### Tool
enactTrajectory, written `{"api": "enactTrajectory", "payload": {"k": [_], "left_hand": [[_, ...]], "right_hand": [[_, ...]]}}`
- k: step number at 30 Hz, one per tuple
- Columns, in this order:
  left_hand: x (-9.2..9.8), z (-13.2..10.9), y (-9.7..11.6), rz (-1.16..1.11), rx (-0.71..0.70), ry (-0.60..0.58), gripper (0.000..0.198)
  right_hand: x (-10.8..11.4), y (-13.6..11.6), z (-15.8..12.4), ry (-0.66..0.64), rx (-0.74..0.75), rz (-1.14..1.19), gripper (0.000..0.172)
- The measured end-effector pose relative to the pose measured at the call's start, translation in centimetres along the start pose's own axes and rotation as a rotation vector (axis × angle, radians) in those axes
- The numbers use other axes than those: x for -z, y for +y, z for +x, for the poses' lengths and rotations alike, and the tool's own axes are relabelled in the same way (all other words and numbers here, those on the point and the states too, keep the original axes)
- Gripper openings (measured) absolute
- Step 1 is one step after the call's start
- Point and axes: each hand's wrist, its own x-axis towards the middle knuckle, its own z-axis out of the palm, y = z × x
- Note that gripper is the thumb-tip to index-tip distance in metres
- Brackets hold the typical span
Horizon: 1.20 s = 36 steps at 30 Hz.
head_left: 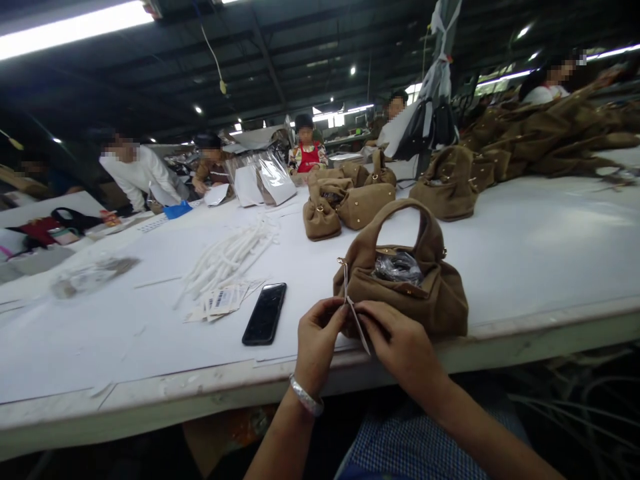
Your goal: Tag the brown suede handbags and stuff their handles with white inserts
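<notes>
A brown handbag (440,300) stands upright at the table's front edge, its handle arched up and clear plastic wrap (397,268) showing in its opening. From a metal ring on the bag's left side hangs a hang tag (361,328) on a thin white string (345,280). My left hand (320,333) pinches the string near the top of the tag. Close beside it, my right hand (400,340) has its fingers closed at the tag's upper part, both hands almost touching. The exact grip of the right fingertips is partly hidden.
Left of my hands lie a black phone (265,313), several loose tags (225,300) and a bundle of white strips (227,257). More brown bags (367,205) stand behind, with a brown heap (540,137) at the far right. Several people work across the white table (165,353).
</notes>
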Motion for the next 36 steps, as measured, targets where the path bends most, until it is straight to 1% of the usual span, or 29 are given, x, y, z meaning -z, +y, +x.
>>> {"api": "enactTrajectory", "payload": {"k": [3,5,9,12,14,16,18,20,24,26,27,28,30,33,34,36], "left_hand": [[-0.1,-0.1,0.2,0.005,0.000,-0.016,0.022],[-0.1,0.0,0.3,0.008,0.000,-0.017,0.022],[-0.2,0.1,0.6,-0.011,0.020,-0.024,0.021],[-0.4,0.2,0.7,-0.034,0.036,-0.038,0.022],[-0.5,0.2,0.8,-0.038,0.033,-0.039,0.022],[-0.4,0.3,0.9,-0.034,0.029,-0.042,0.021],[-0.1,0.4,1.1,-0.028,0.027,-0.054,0.021],[0.3,0.7,1.6,-0.029,0.017,-0.069,0.021],[1.3,1.5,3.4,-0.065,-0.004,-0.061,0.017],[1.5,2.0,4.5,-0.119,0.025,-0.070,0.016],[1.5,2.2,5.1,-0.156,0.046,-0.085,0.015],[1.4,2.4,5.7,-0.194,0.066,-0.103,0.014],[1.2,2.5,6.7,-0.246,0.100,-0.143,0.013],[0.9,2.4,7.7,-0.226,0.137,-0.197,0.014],[0.8,2.3,7.9,-0.200,0.147,-0.206,0.016],[0.8,2.1,8.1,-0.124,0.139,-0.197,0.019]], "right_hand": [[-0.3,-0.1,1.1,0.001,-0.070,0.012,0.032],[-0.3,-0.2,1.8,-0.013,-0.089,0.016,0.033],[0.2,-0.8,2.9,-0.071,-0.085,-0.008,0.027],[0.5,-1.2,3.5,-0.127,-0.113,-0.053,0.025],[0.3,-1.4,3.6,-0.129,-0.133,-0.103,0.024],[-0.1,-1.5,3.6,-0.103,-0.137,-0.170,0.022],[-0.3,-1.5,3.5,-0.068,-0.105,-0.239,0.021],[0.0,-1.5,3.2,-0.023,-0.038,-0.304,0.021],[2.1,-1.6,2.9,0.122,0.115,-0.459,0.023],[3.0,-1.8,2.9,0.161,0.172,-0.506,0.023],[3.2,-1.9,3.0,0.158,0.193,-0.514,0.023],[3.3,-2.0,3.1,0.133,0.209,-0.511,0.022],[2.8,-2.2,3.4,0.035,0.221,-0.493,0.018],[1.4,-2.2,3.9,-0.127,0.214,-0.441,0.016],[1.0,-2.2,4.1,-0.153,0.210,-0.424,0.016],[0.4,-2.1,4.4,-0.163,0.192,-0.393,0.016]]}}
